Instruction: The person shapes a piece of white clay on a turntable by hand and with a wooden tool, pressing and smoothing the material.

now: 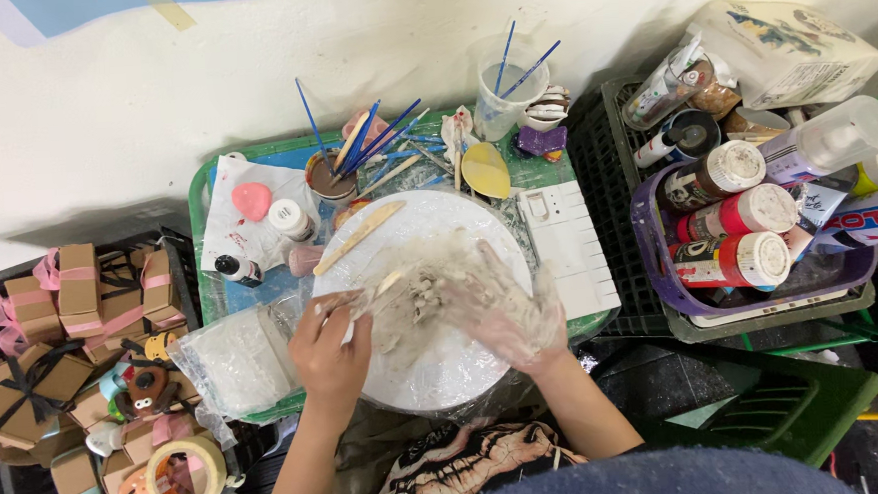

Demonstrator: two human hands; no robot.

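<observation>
A lump of grey clay (414, 300) lies on a round white turntable (446, 372) set on a green tray (199, 194). My right hand (502, 309), in a clear plastic glove smeared with clay, presses flat on the lump's right side. My left hand (330, 351) is closed around a thin wooden modelling tool (379, 288), whose tip touches the clay. Another flat wooden tool (358, 237) rests on the turntable's far left edge.
Blue-handled brushes (373, 140) stand in a cup behind the turntable, beside a clear plastic cup (502, 108) and a white palette (569, 250). A purple basket (661, 275) of paint bottles sits right. Small brown gift boxes (79, 286) and a tape roll (186, 476) lie left.
</observation>
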